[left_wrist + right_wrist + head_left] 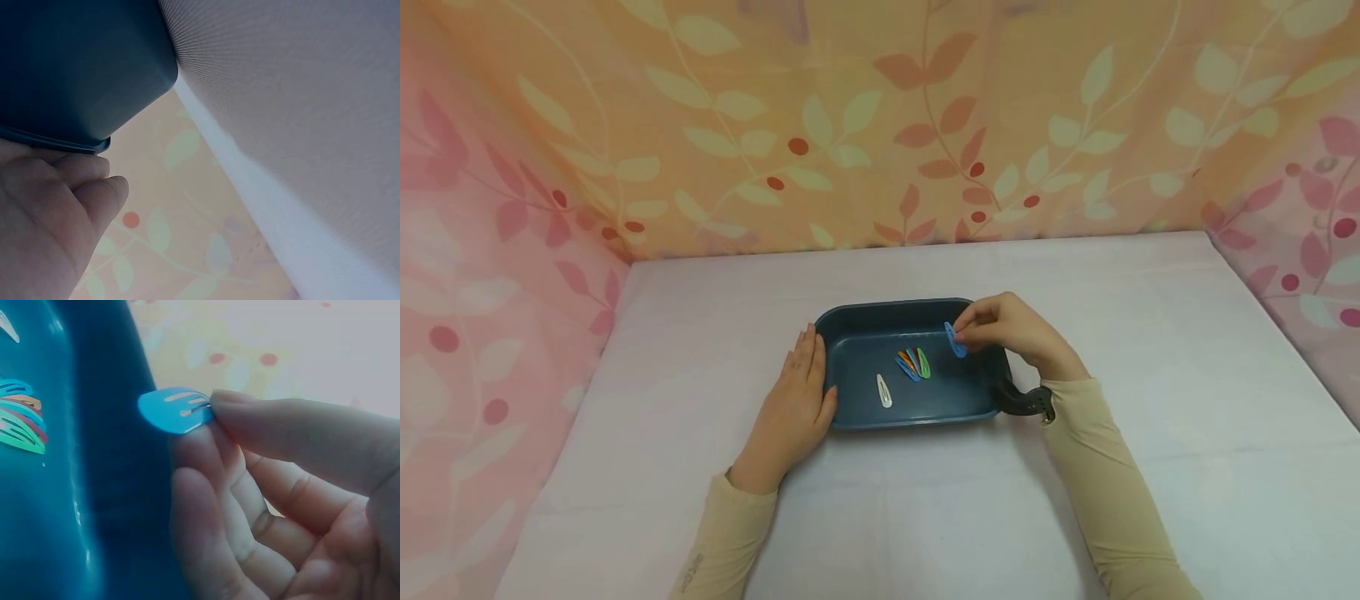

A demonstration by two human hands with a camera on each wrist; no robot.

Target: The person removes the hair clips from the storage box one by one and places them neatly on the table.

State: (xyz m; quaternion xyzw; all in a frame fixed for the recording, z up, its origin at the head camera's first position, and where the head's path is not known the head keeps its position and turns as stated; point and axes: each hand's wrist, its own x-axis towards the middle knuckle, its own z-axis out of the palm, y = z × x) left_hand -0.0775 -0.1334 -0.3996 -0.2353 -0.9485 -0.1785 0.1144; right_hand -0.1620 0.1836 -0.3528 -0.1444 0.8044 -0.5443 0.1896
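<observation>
A blue snap hair clip (pixel 172 411) is pinched between thumb and fingers of my right hand (pixel 1011 329), above the right side of a dark blue tray (pixel 842 412). Inside the tray a fanned cluster of several hair clips (pixel 914 364) lies near the middle, in blue, orange, red and green. Apart from it, to the left, a white hair clip (pixel 883 391) lies on the tray floor. My left hand (pixel 793 408) rests along the tray's left wall, fingers fairly straight; in the left wrist view its fingers (pixel 103 194) touch the underside of the rim.
The tray stands on a table under a white cloth (pixel 865 533). Behind it hangs a leaf-patterned orange curtain (pixel 850 125), with pink patterned cloth (pixel 467 333) at the sides. A black strap (pixel 1026 402) sits at my right wrist, by the tray's right end.
</observation>
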